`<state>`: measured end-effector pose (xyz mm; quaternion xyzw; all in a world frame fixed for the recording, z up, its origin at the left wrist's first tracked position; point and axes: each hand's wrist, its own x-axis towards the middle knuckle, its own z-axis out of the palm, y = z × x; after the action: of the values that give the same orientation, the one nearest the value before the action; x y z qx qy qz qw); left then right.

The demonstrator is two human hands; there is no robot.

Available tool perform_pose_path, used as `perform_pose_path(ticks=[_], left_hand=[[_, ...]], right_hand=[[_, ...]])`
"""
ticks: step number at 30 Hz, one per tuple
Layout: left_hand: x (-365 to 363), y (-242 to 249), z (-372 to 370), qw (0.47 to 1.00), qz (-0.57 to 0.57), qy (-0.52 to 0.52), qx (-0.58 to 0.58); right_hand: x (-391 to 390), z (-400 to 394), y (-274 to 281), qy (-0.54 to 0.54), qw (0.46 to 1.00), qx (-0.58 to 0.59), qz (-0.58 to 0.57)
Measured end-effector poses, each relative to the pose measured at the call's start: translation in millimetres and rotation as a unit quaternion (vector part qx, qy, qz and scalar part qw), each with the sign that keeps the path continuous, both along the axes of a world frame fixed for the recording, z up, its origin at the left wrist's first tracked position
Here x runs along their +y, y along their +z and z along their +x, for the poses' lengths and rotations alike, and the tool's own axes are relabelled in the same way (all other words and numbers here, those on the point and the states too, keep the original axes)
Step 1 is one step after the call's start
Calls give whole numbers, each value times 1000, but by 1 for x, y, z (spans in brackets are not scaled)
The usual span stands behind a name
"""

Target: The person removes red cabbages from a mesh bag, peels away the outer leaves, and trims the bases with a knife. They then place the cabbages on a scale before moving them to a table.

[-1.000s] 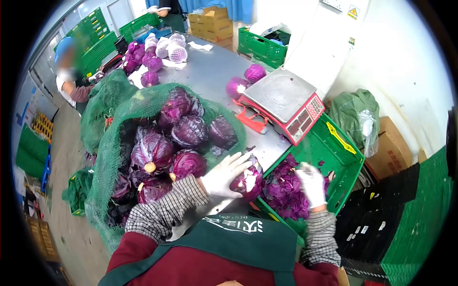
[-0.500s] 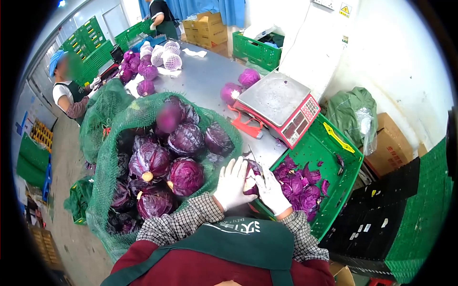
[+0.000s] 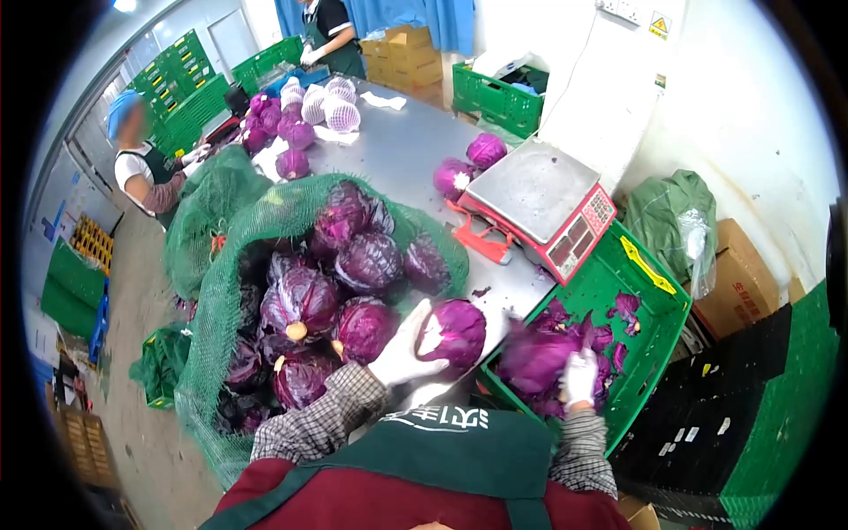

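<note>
Hands, two, both in white gloves: left hand point(image 3: 408, 352), fingers and thumb spread around the side of one purple cabbage point(image 3: 462, 337), grasping it; right hand point(image 3: 579, 378), one, over the green crate point(image 3: 669, 353), at a blurred purple leaf mass point(image 3: 536, 360), its grip perhaps closed on a leaf, though the blur leaves this impossible to tell.

Held cabbage, one: rounded, glossy purple-magenta, with a pale patch on the side by the left hand; located at the near edge of the steel table point(image 3: 402, 159), between net bag and crate.

Net bag point(image 3: 205, 353), one, green, open; at least seven darker cabbages point(image 3: 300, 299) inside, several showing pale cut stems; scale point(image 3: 533, 190), one, red with a metal plate; cabbages beside the scale point(image 3: 452, 177), two; orange-red tool point(image 3: 484, 238), one, just beside the scale; yellow handle point(image 3: 647, 265), one, on the crate; other people point(image 3: 146, 168), two, at the table's far part.
</note>
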<state>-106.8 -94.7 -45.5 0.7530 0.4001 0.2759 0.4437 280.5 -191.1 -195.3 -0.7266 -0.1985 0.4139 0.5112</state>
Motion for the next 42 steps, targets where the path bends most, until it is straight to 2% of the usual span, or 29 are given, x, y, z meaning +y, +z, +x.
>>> perform_pose_path(ticks=[1, 2, 3, 5, 6, 7, 8, 9, 11, 12, 15, 16, 17, 19, 21, 23, 24, 25, 26, 27, 29, 31, 34, 35, 37, 39, 41, 42], left_hand=[[1, 8, 7, 998, 40, -7, 49], [3, 1, 13, 998, 42, 0, 44], [6, -5, 19, 998, 43, 5, 38], [12, 13, 27, 993, 61, -4, 103], [16, 14, 29, 991, 64, -10, 115], [18, 20, 32, 992, 52, -16, 111], [22, 21, 33, 991, 52, -20, 120], [25, 21, 33, 990, 53, -25, 132], [30, 17, 34, 988, 74, -41, 132], [32, 16, 33, 980, 107, -56, 157], [40, 39, 36, 994, -26, -63, 89], [44, 34, 35, 994, -67, -41, 69], [46, 32, 30, 993, -93, -28, 67], [49, 29, 27, 989, -146, -19, 17], [51, 6, 23, 993, -114, -8, 40], [43, 13, 25, 992, -125, 9, 8], [36, 25, 28, 987, -152, 8, -51], [39, 19, 27, 991, -131, 7, -21], [44, 11, 25, 994, -111, 6, 11], [48, 7, 25, 995, -91, 2, 45], [47, 22, 33, 993, -113, 13, 43], [52, 2, 34, 992, -128, -3, -11], [17, 28, 40, 979, -169, 90, -65], [24, -18, 25, 990, -104, 93, -27], [1, -4, 22, 987, -109, 108, -50], [-5, -27, 16, 991, -55, 105, -63], [-6, -35, 14, 986, -74, 118, -95], [-6, -37, 12, 991, -38, 116, -56]], right_hand=[[-15, -3, 70, -44, 993, -43, -104], [-24, 10, 57, -52, 990, -122, -48], [-26, 20, 45, -15, 982, -187, 11], [-21, 5, 88, 51, 938, -315, 133], [-7, -23, 114, 71, 978, -139, 140], [3, -48, 127, 118, 981, -88, 125], [16, -75, 141, 184, 966, -100, 150], [31, -96, 127, 228, 943, -104, 218], [45, -131, 165, 285, 913, -216, 198], [54, -134, 163, 302, 914, -193, 193], [68, -127, 132, 318, 916, -136, 205], [75, -122, 134, 362, 875, -263, 186], [69, -123, 150, 328, 866, -348, 147], [63, -109, 118, 235, 903, -275, 231], [42, -76, 69, 224, 890, -385, 96], [4, -45, 32, 130, 894, -422, 75], [-16, -12, -21, 93, 933, -326, 118], [-28, 11, -61, 54, 960, -225, 157], [-39, -11, 20, 27, 997, -55, 38], [-32, -28, 69, 22, 1000, -1, 14], [-12, -62, 118, 59, 991, 90, 74], [11, -94, 117, 148, 977, 112, 103], [26, -143, 101, 197, 961, 173, 91], [29, -151, 89, 204, 956, 192, 93], [28, -154, 95, 234, 937, 252, 69], [27, -150, 90, 251, 930, 253, 89], [29, -148, 91, 246, 939, 223, 91], [32, -149, 85, 245, 946, 194, 93]])
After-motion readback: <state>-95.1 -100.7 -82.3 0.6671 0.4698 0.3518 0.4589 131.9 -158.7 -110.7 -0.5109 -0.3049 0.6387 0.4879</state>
